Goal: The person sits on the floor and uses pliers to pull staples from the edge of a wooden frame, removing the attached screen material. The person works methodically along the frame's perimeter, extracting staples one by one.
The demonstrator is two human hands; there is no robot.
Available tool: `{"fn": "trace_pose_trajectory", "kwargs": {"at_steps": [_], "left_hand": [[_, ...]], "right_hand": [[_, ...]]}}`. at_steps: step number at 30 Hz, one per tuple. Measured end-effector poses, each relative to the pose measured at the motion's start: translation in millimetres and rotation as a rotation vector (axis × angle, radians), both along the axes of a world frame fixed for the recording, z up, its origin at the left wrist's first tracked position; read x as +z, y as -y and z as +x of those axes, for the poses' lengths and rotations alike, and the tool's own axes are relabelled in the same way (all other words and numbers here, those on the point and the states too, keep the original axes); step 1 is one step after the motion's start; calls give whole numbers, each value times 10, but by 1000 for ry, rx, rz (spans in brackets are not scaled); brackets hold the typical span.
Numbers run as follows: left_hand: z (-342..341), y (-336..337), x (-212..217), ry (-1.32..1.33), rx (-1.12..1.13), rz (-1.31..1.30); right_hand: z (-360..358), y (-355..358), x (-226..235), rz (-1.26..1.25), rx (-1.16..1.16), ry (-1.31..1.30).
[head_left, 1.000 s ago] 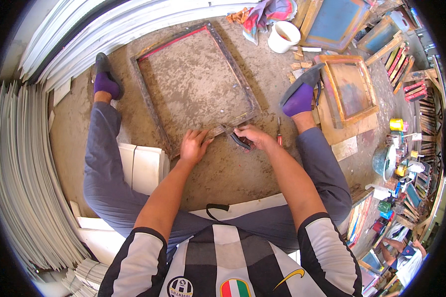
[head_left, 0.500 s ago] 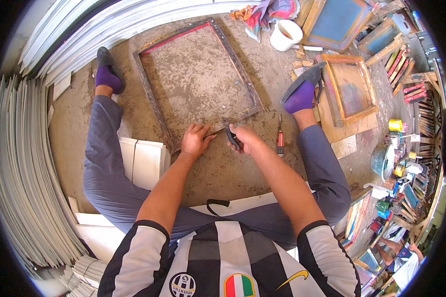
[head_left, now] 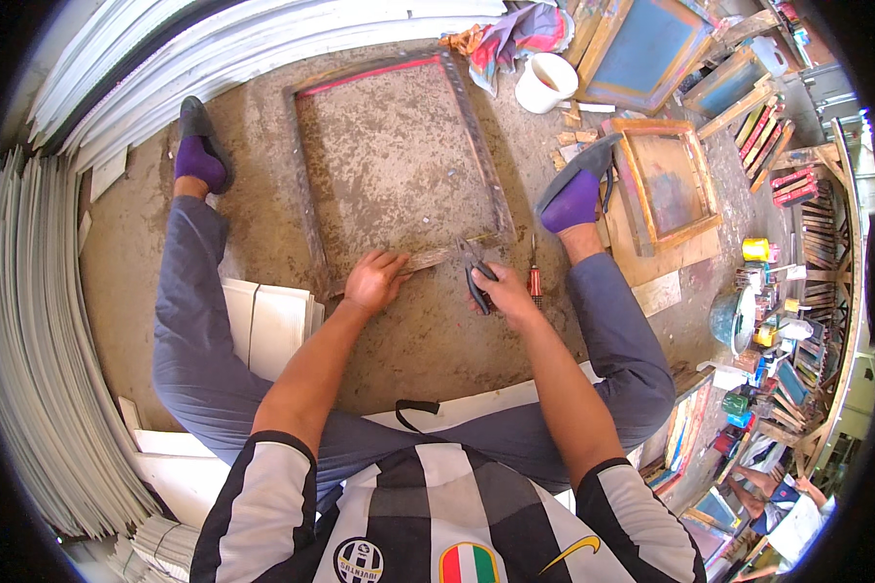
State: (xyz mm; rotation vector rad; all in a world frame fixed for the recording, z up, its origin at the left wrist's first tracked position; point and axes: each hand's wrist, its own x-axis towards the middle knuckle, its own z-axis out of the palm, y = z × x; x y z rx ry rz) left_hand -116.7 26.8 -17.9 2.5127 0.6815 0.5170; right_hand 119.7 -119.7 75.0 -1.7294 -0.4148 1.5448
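Note:
A worn, empty wooden frame lies on the floor between my legs, its far bar edged in red. My left hand is closed over the near bar, fingers curled across the wood. In my right hand is a pair of pliers with black handles. Their jaws point away from me, close to the frame's near right corner; whether they touch the wood I cannot tell. A screwdriver with a red and black handle lies just right of my right hand, which hides part of it.
Framed screens and wood scraps lie beyond my right foot. A white bucket and a colourful rag sit at the back. Stacks of white sheets line the left. Paint pots crowd the far right, where another person's limbs show.
The wooden frame has turned slightly and shifted right under my left hand. My right hand has drawn the pliers rightward, off the near bar. The whole view has shifted a little.

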Motion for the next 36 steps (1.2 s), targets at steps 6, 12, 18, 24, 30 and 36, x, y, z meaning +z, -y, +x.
{"fn": "trace_pose_trajectory", "kwargs": {"at_steps": [6,12,18,24,30,36], "left_hand": [[-71,-401,-16,-58,-58,20],[-110,-452,-24,-52,-1,25],[-109,-424,61,-83,32,-1],[-107,-410,79,-80,39,-21],[-66,-402,133,-93,58,-37],[37,-383,121,-81,122,-34]], "right_hand": [[-96,157,-265,-31,1,-80],[-80,-29,-436,-103,159,-138],[5,-259,-540,-212,184,-117],[218,-387,-626,-259,228,-104],[266,-619,-484,-323,340,-119],[113,-428,-719,-230,206,-199]]}}
